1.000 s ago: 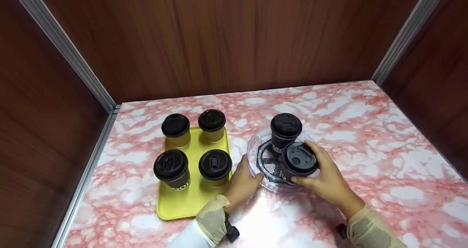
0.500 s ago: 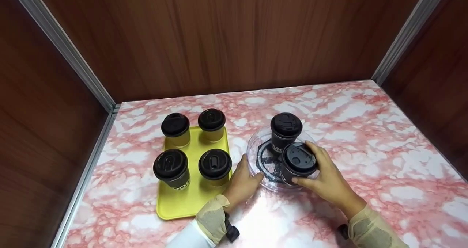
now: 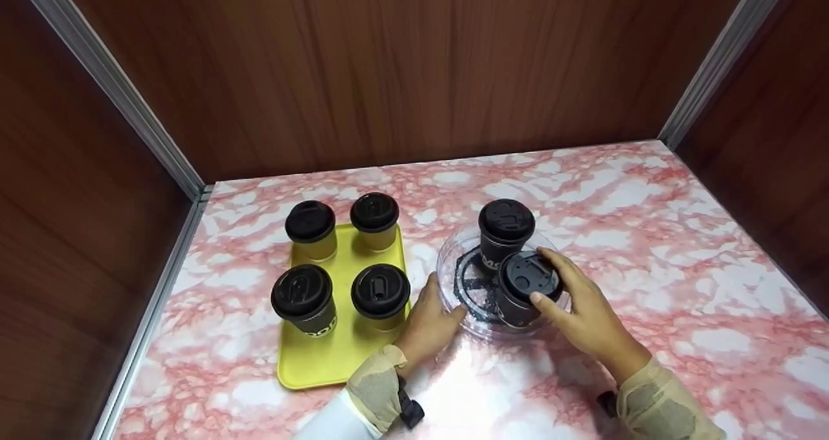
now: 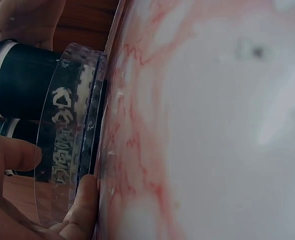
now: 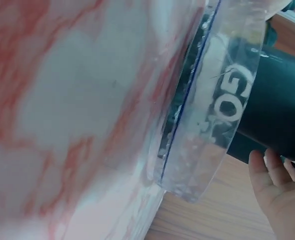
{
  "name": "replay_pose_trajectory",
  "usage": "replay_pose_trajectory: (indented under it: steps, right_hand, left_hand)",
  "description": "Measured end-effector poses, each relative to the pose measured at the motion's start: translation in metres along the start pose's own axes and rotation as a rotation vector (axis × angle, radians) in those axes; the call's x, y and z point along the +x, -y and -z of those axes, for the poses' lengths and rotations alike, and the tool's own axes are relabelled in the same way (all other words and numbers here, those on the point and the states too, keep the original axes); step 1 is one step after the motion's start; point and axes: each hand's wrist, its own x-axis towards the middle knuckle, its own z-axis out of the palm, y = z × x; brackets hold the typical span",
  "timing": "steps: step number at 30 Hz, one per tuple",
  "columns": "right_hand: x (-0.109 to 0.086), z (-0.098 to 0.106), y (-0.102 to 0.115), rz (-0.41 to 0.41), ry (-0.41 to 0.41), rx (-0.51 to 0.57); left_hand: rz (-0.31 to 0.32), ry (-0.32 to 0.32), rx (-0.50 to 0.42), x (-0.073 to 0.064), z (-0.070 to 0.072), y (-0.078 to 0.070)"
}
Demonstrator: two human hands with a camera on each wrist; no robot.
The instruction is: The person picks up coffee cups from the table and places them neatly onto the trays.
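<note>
A clear round tray (image 3: 456,307) with a raised wall and dark bottom stands on the table. My left hand (image 3: 431,326) holds its left rim, thumb over the wall (image 4: 47,200) and a finger low on the outside. Two black lidded coffee cups stand in it: a rear cup (image 3: 507,223) and a front cup (image 3: 518,310) with white letters low on its side. My right hand (image 3: 586,317) is loosely around the front cup's right side, thumb tip by the lid. In the right wrist view its fingers (image 5: 275,170) reach nearly straight beside the cup; firm contact is unclear.
A yellow rectangular tray (image 3: 317,369) to the left bears several black-lidded cups, including a near-left cup (image 3: 303,297) and a near-right one (image 3: 381,294). The pink-and-white marbled table (image 3: 647,245) ends at brown wood panels (image 3: 414,70) with metal corner strips.
My right thumb has lifted from the front cup's side up to its lid edge, and the grip has loosened. That cup has settled slightly. My left hand stays on the clear tray.
</note>
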Motion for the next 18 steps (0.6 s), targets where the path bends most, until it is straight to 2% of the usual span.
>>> replay_pose_trajectory:
  steps: [6,11,18]
  right_hand:
    - [0.0005,-0.004,0.0004,0.003,-0.043,0.005]
    - [0.0007,-0.0067,0.0016,0.023,-0.058,-0.034]
    - [0.0012,-0.0079,0.0041,-0.03,-0.02,-0.043]
  left_hand:
    - [0.01,0.007,0.0,-0.0002,-0.0002,0.0009]
    - [-0.001,0.004,0.008,0.0004,-0.0006,0.0011]
    - [0.021,0.003,0.004,0.0,-0.0009,0.0004]
